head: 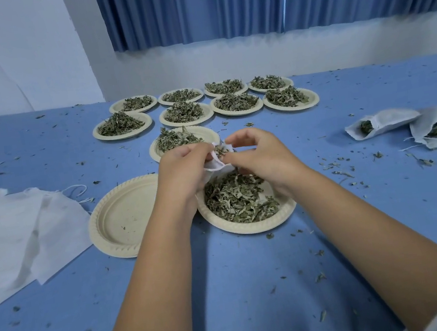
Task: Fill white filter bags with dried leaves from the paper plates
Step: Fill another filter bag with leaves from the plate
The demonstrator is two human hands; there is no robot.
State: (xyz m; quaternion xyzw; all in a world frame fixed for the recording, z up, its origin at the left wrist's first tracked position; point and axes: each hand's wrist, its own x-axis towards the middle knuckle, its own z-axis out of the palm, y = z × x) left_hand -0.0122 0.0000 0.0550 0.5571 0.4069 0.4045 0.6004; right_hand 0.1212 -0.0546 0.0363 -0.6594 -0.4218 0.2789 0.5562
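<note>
One white filter bag is held above the far rim of the nearest leaf plate, its mouth pinched open by the left hand, whose fingers are closed on the fabric edge. The right hand is curled at the mouth with a few dried leaves at its fingertips, seemingly pushing them in. To do this well, I judge the bag should stay over the plate so spilled bits fall back onto the pile, and the opening should be kept wide while small pinches go in. Just left sits an empty plate, beyond it flat unfilled bags. Three filled bags lie well off to the right. Nine heaped plates wait farther back on the blue table, which is littered with crumbs.
</note>
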